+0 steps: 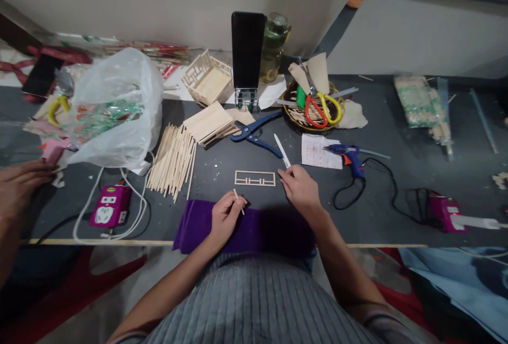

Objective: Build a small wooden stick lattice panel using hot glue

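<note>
My left hand is closed over the purple cloth, pinching a short wooden stick between thumb and fingers. The lower end of a white pen meets the fingers of my right hand, which are closed around it. Between my hands, a small rectangular frame of thin sticks lies flat on the dark table, with short crosspieces inside. Blue-handled cutters rest just beyond it. Folded purple cloth lies at the table's front edge, under my left hand.
Loose sticks and flat sticks are piled left. A stick-built basket and phone stand behind. Right are scissors and a corded blue glue gun. Another person's hand is beside a pink glue gun.
</note>
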{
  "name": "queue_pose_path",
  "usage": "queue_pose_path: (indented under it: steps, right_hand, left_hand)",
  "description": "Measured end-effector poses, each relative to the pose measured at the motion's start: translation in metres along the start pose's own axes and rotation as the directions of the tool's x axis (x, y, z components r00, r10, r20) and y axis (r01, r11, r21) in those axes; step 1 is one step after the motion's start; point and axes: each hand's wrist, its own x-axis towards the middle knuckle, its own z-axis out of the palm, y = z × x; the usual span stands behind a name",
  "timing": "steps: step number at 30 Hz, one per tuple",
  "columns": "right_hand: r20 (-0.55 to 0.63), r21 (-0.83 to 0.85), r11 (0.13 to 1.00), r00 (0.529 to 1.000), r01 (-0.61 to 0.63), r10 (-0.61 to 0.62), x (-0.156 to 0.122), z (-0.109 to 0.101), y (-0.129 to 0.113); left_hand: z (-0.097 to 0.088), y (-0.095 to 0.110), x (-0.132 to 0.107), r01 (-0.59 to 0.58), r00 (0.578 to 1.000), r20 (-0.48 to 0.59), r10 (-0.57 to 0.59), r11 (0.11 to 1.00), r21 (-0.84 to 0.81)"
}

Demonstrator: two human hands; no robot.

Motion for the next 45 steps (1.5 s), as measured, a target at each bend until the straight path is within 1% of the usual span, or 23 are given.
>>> queue_pose_path:
  steps: [2,5,10,13,17,19,22,24,27,29,32,34,38,42,44,45]
  right_hand:
    - [-0.033,0.008,1.000,0.999,0.011,-0.010,0.003,0.005,-0.002]
    - [-0.072,0.002,0.999,0.996,0.049,-0.049,0.004,0.007,-0.004]
    - [-0.068,-0.063,0.991,0.990,0.122,-0.126,0.000,0.000,-0.006]
    - [-0.062,-0.064,0.987,0.986,0.148,-0.152,-0.005,-0.004,-0.008]
    - [-0.059,-0.071,0.981,0.981,0.179,-0.183,-0.010,-0.004,-0.011]
    - [-0.075,-0.072,0.980,0.979,0.184,-0.189,-0.011,-0.002,-0.013]
    - [-0.115,-0.047,0.980,0.974,0.192,-0.196,-0.014,0.000,-0.017]
    - [-0.148,-0.013,0.982,0.971,0.187,-0.187,-0.016,0.001,-0.020]
    - [-0.191,0.040,0.982,0.966,0.184,-0.174,-0.019,0.004,-0.024]
    - [-0.210,0.080,0.977,0.962,0.197,-0.176,-0.021,0.005,-0.026]
    - [-0.232,0.125,0.967,0.954,0.223,-0.190,-0.021,0.007,-0.026]
    - [-0.254,0.127,0.963,0.946,0.238,-0.201,-0.020,0.008,-0.025]
    - [-0.298,0.136,0.961,0.935,0.242,-0.193,-0.019,0.007,-0.023]
    - [-0.277,0.153,0.957,0.940,0.247,-0.198,-0.020,0.005,-0.028]
    - [-0.274,0.156,0.952,0.937,0.264,-0.215,-0.019,-0.003,-0.026]
    - [-0.292,0.157,0.949,0.931,0.272,-0.218,-0.016,-0.009,-0.022]
  left_hand:
    - [0.001,0.000,0.000,-0.018,1.000,0.007,0.018,1.000,0.011]
    - [0.001,-0.001,0.001,-0.044,0.999,0.020,0.044,0.999,0.014]
    - [0.001,-0.004,0.000,-0.058,0.998,0.020,0.058,0.998,0.021]
    - [0.001,-0.005,-0.002,-0.072,0.997,0.012,0.071,0.997,0.026]
    - [0.002,-0.005,-0.004,-0.086,0.996,0.011,0.085,0.995,0.044]
    - [0.003,-0.004,-0.005,-0.036,0.999,0.005,0.036,0.999,0.021]
    - [0.009,-0.002,-0.006,0.083,0.996,0.026,-0.083,0.996,-0.034]
    - [0.015,0.000,-0.004,0.097,0.993,0.067,-0.097,0.995,0.002]
    - [0.026,0.002,0.005,0.022,0.989,0.145,-0.039,0.993,0.113]
    - [0.033,0.002,0.015,-0.070,0.980,0.198,0.036,0.983,0.170]
    - [0.041,0.002,0.029,-0.242,0.943,0.284,0.172,0.941,0.235]
    - [0.043,0.001,0.036,-0.319,0.918,0.324,0.229,0.911,0.263]
    - [0.045,-0.003,0.043,-0.405,0.891,0.341,0.299,0.864,0.301]
    - [0.043,-0.006,0.044,-0.458,0.872,0.355,0.337,0.818,0.348]
    - [0.042,-0.006,0.044,-0.480,0.864,0.363,0.350,0.790,0.382]
    - [0.041,-0.006,0.044,-0.488,0.861,0.367,0.353,0.778,0.396]
